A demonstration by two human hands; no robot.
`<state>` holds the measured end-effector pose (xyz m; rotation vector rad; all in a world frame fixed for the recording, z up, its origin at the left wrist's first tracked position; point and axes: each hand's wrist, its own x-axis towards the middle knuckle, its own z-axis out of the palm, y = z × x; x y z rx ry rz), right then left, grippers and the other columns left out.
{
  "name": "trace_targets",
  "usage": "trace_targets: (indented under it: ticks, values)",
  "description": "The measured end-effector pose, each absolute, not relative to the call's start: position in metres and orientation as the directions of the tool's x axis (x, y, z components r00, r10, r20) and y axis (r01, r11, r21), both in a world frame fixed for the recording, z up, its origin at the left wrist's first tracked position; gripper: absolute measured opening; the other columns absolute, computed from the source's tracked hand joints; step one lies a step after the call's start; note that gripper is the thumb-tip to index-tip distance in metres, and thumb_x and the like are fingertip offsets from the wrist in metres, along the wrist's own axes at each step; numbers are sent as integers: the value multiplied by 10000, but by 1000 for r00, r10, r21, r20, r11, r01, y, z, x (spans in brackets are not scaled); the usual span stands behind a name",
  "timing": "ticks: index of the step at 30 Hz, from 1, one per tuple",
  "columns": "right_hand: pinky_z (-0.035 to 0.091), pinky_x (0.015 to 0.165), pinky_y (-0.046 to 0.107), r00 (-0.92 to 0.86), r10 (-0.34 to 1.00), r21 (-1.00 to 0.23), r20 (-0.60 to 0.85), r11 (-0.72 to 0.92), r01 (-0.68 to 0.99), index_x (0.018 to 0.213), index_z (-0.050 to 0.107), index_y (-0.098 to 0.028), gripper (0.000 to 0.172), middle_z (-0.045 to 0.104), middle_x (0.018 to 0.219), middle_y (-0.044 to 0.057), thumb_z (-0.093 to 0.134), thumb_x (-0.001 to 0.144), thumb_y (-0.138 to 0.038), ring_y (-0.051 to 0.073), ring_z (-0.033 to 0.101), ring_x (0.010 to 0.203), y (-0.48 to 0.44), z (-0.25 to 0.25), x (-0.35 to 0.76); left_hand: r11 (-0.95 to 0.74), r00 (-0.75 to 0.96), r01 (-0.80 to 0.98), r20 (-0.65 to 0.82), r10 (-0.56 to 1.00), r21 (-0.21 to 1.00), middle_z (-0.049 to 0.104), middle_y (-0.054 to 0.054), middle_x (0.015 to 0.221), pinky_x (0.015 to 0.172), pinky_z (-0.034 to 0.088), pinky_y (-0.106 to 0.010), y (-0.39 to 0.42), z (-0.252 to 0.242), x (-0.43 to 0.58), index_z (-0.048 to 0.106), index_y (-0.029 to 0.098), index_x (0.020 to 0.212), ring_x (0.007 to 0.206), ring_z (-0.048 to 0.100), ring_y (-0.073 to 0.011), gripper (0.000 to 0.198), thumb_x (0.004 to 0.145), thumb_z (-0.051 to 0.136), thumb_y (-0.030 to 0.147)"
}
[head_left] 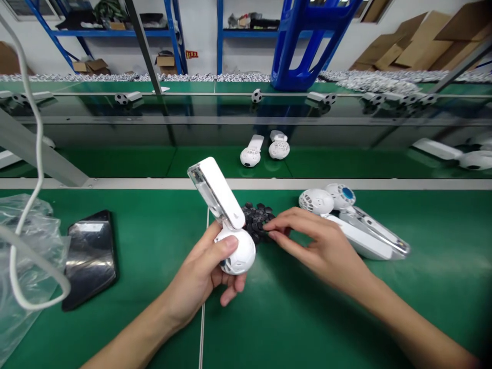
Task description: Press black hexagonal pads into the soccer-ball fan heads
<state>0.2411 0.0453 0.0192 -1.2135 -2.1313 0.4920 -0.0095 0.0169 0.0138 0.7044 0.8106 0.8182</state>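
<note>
One white device point(232, 218), a smooth ball with a flat arm, sits in the curled thumb and fingers of the left hand point(203, 261); just right of it, thumb and forefinger of the right hand point(321, 243) nearly meet at a heap of matt-black pieces point(255, 218), though I cannot tell whether they pinch one. Right of those fingers lie similar devices point(361, 238) with perforated heads; well left of the other hand, a crumpled clear bag point(42, 225), contents unclear, lies beside a glossy black slab point(92, 251). Far beyond all the fingers, cardboard boxes point(166, 61), contents too small to tell, stand by blue metal shelving point(111, 33).
</note>
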Motion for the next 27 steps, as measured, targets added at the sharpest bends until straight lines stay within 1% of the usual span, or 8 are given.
trace_targets:
  ticks: [4,7,10,18,20,22,24,27]
  values:
    - [696,846,340,-435,638,-404,636,755,517,1177,843,-359,405,861,1076,23,768,945,-35,219,839,916,19,39,236,507,433,-333,-348,831,796,642,-5,854,454,447,-146,14,11,-12,537,236,1531,655,590,-121,675,978,795,524]
    - [708,967,427,-414,665,-442,622,734,516,1347,799,-439,501,868,1137,11,780,981,-98,275,849,1005,0,41,235,492,460,-370,-305,834,788,636,-8,915,496,453,-151,10,8,-11,563,239,1510,678,572,-105,660,963,810,515]
    - [729,954,461,-369,723,-543,585,686,484,1456,735,-454,493,852,1197,28,769,1027,-211,309,844,1049,-6,35,237,492,491,-391,-276,826,778,632,-20,959,526,457,-170,6,6,-9,562,254,1515,709,576,-115,634,983,788,515]
    - [698,785,283,-394,676,-546,623,736,401,1230,834,-370,475,860,1049,-3,772,928,-10,199,833,906,7,42,221,347,484,-334,-157,861,876,578,-23,1004,612,459,-236,2,10,-6,607,320,1485,773,501,-144,511,1038,743,524]
    - [662,711,231,-300,809,-753,505,583,304,1133,852,-332,342,840,975,4,780,943,-57,163,808,827,7,39,215,299,465,-298,-136,875,907,561,-12,962,633,456,-246,1,9,-6,625,334,1486,763,485,-145,479,1056,724,518]
    - [632,635,211,-214,953,-961,214,245,132,1068,829,-297,192,814,891,6,876,919,-184,154,775,736,8,32,211,242,435,-244,-117,893,939,577,-13,952,682,485,-267,0,9,-7,640,344,1495,767,496,-154,467,1065,716,510]
    - [617,597,208,-231,970,-996,-74,-83,-31,1037,778,-268,322,786,805,-9,998,801,-263,154,746,667,10,26,210,199,427,-187,-103,898,962,644,-34,1058,845,550,-320,-1,9,-8,624,363,1528,879,579,-188,482,1074,705,503]
    - [681,697,280,-308,925,-958,-223,-266,-107,1061,761,-264,477,795,806,-11,1061,690,-266,204,787,743,15,24,209,152,478,-109,-82,874,982,660,-58,1396,1190,473,-447,0,8,-10,584,398,1563,1279,619,-275,485,1095,670,494]
